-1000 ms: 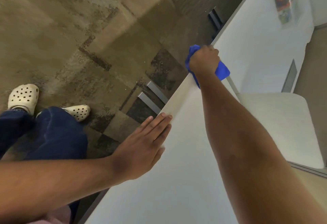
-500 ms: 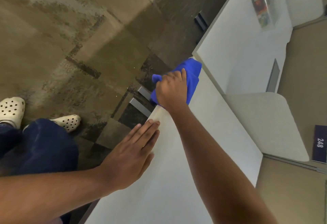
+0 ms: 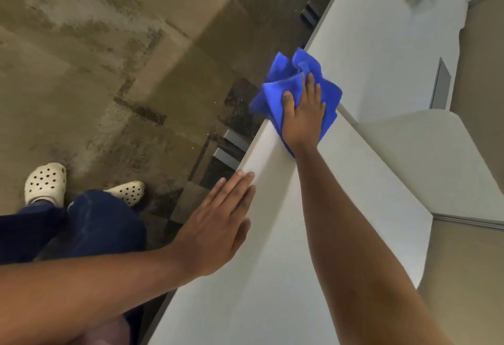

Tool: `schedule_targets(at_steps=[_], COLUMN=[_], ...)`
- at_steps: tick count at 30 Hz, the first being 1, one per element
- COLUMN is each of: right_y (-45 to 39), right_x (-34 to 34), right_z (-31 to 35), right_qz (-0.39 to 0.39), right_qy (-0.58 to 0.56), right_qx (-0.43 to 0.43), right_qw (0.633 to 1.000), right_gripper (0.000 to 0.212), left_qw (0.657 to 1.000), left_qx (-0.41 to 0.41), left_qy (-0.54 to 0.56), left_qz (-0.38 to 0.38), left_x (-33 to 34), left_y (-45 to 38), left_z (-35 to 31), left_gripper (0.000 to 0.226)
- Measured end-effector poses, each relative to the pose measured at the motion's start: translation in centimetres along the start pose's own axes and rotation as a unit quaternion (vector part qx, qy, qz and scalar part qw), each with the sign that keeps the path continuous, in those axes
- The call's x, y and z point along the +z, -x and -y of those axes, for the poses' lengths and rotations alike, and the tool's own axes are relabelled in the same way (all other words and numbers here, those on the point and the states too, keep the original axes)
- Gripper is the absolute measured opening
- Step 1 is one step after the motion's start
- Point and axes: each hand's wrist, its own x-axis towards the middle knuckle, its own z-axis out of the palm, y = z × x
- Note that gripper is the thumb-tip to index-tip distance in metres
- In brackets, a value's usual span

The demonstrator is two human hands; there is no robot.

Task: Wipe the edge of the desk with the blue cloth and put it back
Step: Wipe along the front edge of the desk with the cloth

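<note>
- Pressing down on the cloth (image 3: 275,94), the right hand (image 3: 301,115) lies palm-flat with fingers spread, holding the fabric against the desk (image 3: 313,235) rather than clutching it; a flat palm spreads pressure so more of the cloth meets the surface.
- The cloth sits bunched at the far corner of the desk, where the front edge ends. Part of it lies under the palm on the top, and loose folds spill past the edge, over the floor (image 3: 109,58). That overhang likely lets the fabric wrap the lip, so top and side get wiped in one pass.
- The left hand (image 3: 218,219) is open and empty, fingers straight and close together, resting on the desk right at the front edge, nearer the body. It appears to serve as a brace, steadying the person as the right arm reaches out.
- The two hands are well apart along the same edge, the left near, the right far, which suits a stroke that runs the length of the edge.
- Judging from the cloth's place at the corner, the wipe is at one end of its run; whether more passes are needed I cannot tell, since no dirt shows on the pale surface.
- Putting the cloth back is not yet done, and its resting spot is not evident.
- One risk: the hanging folds could slide off the corner if the palm lifts, as nothing pinches them.
</note>
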Motion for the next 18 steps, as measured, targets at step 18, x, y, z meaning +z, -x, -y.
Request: schedule_targets(at_steps=[18], right_y=[0.6], right_x=[0.3], right_z=[-0.2], right_qz=[0.041], right_qy=[0.068], right_qx=[-0.061], right_qw=[0.995], right_gripper=[0.072], left_qw=[0.980], left_qx=[0.199], left_qy=[-0.022], left_qz=[0.023], left_x=[-1.1], left_y=[0.3], left_z=[0.0], left_gripper=[0.034])
